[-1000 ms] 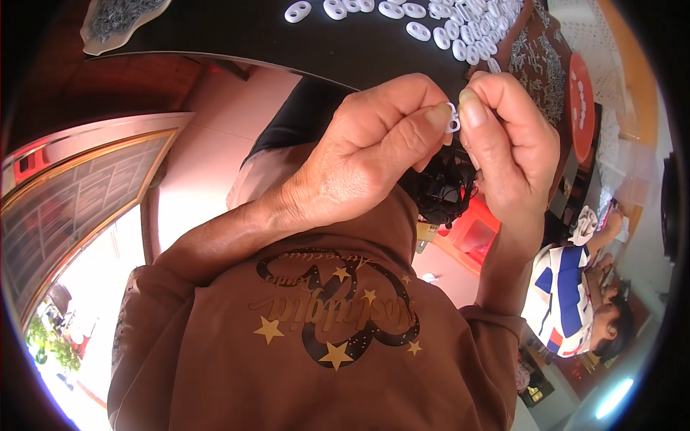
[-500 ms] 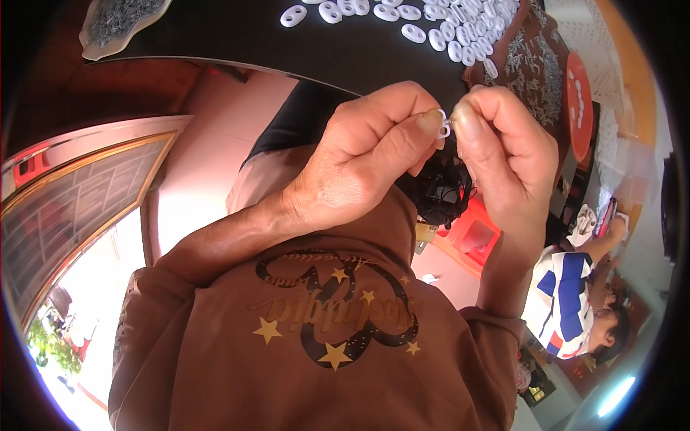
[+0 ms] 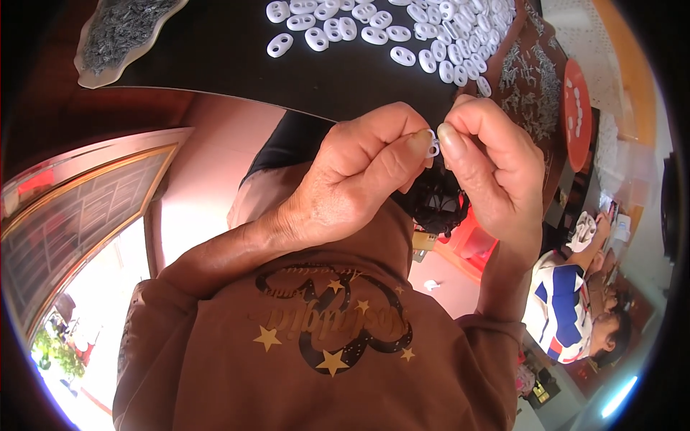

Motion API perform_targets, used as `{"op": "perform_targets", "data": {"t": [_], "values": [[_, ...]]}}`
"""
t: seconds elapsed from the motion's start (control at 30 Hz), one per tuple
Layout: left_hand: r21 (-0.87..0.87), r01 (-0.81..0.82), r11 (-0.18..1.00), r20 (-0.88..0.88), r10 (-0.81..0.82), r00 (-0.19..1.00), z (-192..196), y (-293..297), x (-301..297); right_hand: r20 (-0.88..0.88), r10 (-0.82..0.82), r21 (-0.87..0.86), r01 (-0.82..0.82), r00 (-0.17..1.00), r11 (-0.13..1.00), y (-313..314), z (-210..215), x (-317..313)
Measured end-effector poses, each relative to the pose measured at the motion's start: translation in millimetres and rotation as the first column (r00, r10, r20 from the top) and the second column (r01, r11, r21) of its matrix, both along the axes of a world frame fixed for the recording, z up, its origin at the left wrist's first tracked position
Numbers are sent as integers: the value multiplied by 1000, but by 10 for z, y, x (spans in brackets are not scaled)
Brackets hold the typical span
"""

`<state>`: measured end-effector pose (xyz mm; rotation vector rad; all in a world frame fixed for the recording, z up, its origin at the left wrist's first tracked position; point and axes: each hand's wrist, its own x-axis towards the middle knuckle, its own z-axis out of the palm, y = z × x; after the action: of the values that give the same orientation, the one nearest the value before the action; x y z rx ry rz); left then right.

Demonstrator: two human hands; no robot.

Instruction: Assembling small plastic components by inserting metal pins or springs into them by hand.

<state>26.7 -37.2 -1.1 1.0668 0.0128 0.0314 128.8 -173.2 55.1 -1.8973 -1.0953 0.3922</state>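
Between the thumb and forefinger of my left hand [image 3: 359, 172] is a small white oval two-hole plastic piece [image 3: 433, 148], held on edge. My right hand [image 3: 492, 158] is closed in a pinch right beside it, thumb tip at the piece's right side. Whatever the right fingertips hold is hidden or too small to name. Both hands are raised in front of the near edge of a dark table [image 3: 215, 54]. Many more white two-hole pieces [image 3: 402, 56] lie loose on the table, heaped toward the right.
A pale tray [image 3: 108, 76] of small grey metal parts sits at the far left. On the right, brown cloth [image 3: 503, 108] carries scattered small metal parts, beside an orange-red plate [image 3: 573, 147] with white pieces. A red stool [image 3: 471, 248] stands below. Another person [image 3: 564, 302] works at right.
Both hands have shifted slightly down and left in view. The small link visible between the right fingertips and the white piece no longer shows plainly. The table's contents appear lower in view.
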Motion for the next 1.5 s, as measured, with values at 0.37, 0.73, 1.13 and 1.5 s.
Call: {"op": "perform_targets", "data": {"t": [0.37,0.73,1.13,1.5], "values": [[19,-19,1000,-27,19,999,-13,7,76,-155,-64,-107,48,986,993,73,34,14],[-19,-28,999,16,28,999,-9,77,78,-134,-79,-53,73,988,996,123,68,12],[24,-58,998,10,58,998,1,213,-26,436,127,-197,-44,891,979,422,-76,492],[7,-130,991,-13,130,991,21,303,-67,505,313,-509,-15,804,861,604,-6,487]]}}
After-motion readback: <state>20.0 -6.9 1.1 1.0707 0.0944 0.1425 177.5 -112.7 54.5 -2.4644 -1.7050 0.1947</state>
